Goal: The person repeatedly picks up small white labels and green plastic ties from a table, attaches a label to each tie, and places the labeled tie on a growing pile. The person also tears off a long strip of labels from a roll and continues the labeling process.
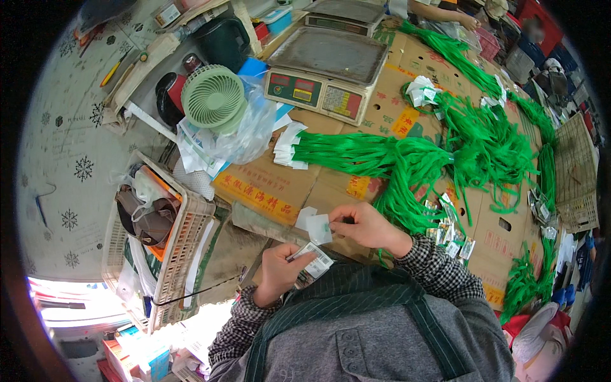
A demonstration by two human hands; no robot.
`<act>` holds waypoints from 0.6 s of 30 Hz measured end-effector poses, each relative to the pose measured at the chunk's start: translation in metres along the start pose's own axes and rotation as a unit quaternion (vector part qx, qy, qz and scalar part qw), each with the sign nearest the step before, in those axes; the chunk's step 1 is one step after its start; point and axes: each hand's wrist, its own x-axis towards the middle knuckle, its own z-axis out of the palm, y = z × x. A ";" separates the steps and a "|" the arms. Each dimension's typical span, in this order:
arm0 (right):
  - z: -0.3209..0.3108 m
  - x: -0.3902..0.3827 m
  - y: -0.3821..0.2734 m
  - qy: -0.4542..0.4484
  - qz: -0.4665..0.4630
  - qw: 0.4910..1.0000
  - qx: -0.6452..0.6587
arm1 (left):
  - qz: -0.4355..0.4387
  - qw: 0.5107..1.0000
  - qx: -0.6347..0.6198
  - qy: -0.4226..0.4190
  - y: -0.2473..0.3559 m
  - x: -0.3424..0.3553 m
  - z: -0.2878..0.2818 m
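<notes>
My left hand (278, 268) grips a small stack of printed cards or labels (318, 264) near the table's front edge, thumb across the top. Just above it, my right hand (353, 223) pinches a small translucent white slip (318, 230), with another white slip (304, 216) lying beside or behind it. A long hank of green plastic strands (356, 153) with white tags (287, 145) at its left end lies across the cardboard. A cluster of small printed packets (445, 223) sits among the strands to the right of my right hand.
The cardboard-covered table (248, 194) also holds two scales (331, 70), a green fan (210, 95), plastic bags (254, 127) and more green bundles (477, 146). A crate of bags (191, 248) stands at the left, another crate (573, 175) at the right. Another person's arm (445, 14) is at the back.
</notes>
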 end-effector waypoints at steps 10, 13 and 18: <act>-0.003 -0.005 -0.018 -0.066 -0.013 0.995 -0.073 | -0.017 0.990 0.118 -0.075 0.050 0.031 -0.005; -0.005 -0.005 -0.018 -0.070 -0.015 0.995 -0.070 | 0.003 0.991 0.104 -0.087 0.038 0.036 -0.007; -0.006 -0.005 -0.019 -0.076 -0.021 0.993 -0.085 | 0.012 0.990 0.105 -0.098 0.039 0.038 -0.008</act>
